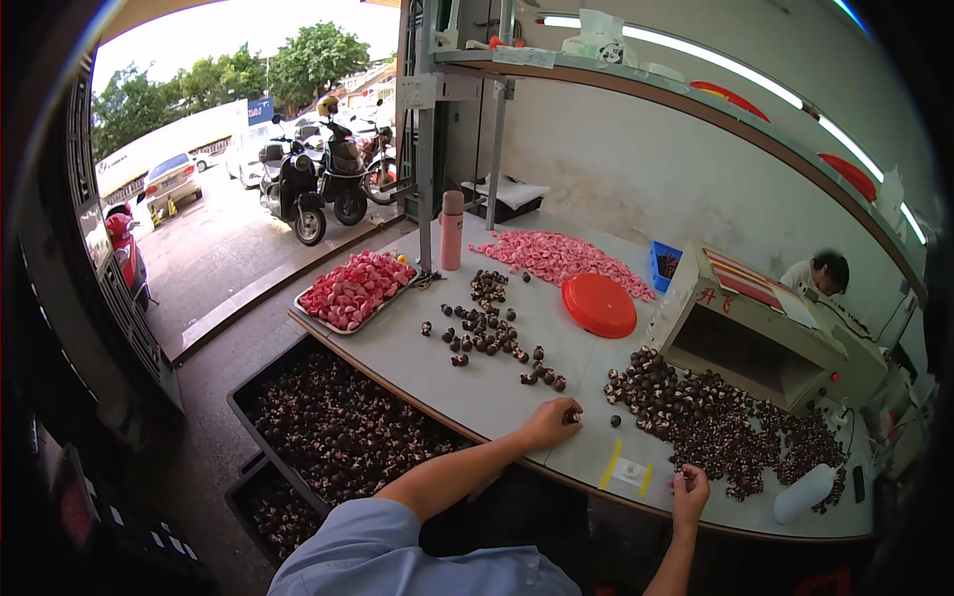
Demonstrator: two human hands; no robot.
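My left hand [553, 424] is closed round a small dark-and-white knob-like piece [572, 417] above the table's near edge. My right hand [690, 491], farther right, has its fingertips pinched together; what they hold, if anything, is too small to make out. Between the hands, a white card [628, 471] is fixed to the tabletop with yellow tape. One dark round piece [616, 421] lies just beyond it. A large heap of dark brown and white pieces [696, 412] spreads beyond my right hand. Several similar pieces [482, 333] lie scattered beyond my left hand.
A tray of pink pieces [356, 290], a pink flask [452, 234], a red lid [599, 306] and a box-shaped machine [763, 338] stand on the table. A white bottle [805, 494] lies at right. Black crates [238, 402] sit below left. Another person [817, 274] is behind the machine.
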